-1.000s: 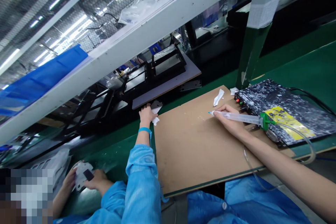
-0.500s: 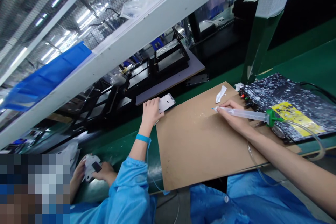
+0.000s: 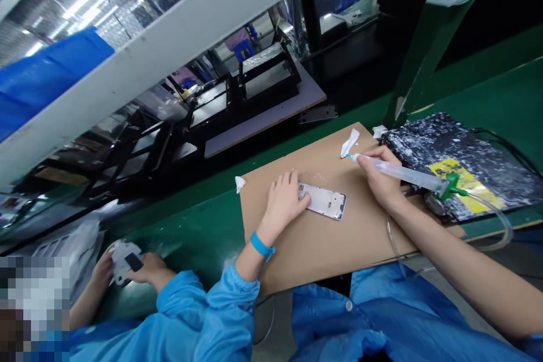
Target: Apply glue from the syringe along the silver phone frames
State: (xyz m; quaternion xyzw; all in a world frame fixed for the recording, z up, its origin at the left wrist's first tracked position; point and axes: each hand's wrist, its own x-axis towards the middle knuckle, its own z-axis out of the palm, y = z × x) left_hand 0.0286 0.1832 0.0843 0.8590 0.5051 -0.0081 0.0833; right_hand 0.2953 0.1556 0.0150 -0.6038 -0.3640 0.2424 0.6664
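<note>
My left hand (image 3: 283,201) rests on the brown board (image 3: 322,243), its fingers holding the left end of a white phone frame (image 3: 324,201) that lies flat there. A blue wrist strap (image 3: 259,245) circles that wrist. My right hand (image 3: 380,177) grips a clear syringe dispenser (image 3: 403,173) with a green end cap and a thin hose; its blue tip points left, just right of a crumpled white wipe (image 3: 348,142).
A paint-speckled black box (image 3: 462,161) with a yellow label sits at the right. Black fixtures on a grey plate (image 3: 263,119) stand beyond the green belt. At lower left a co-worker's hands (image 3: 127,266) hold a white part. A small white scrap (image 3: 240,183) lies by the board's corner.
My left hand carried the white phone frame from the belt's far side and set it flat on the board. My right hand with the syringe shifted slightly back toward the wipe.
</note>
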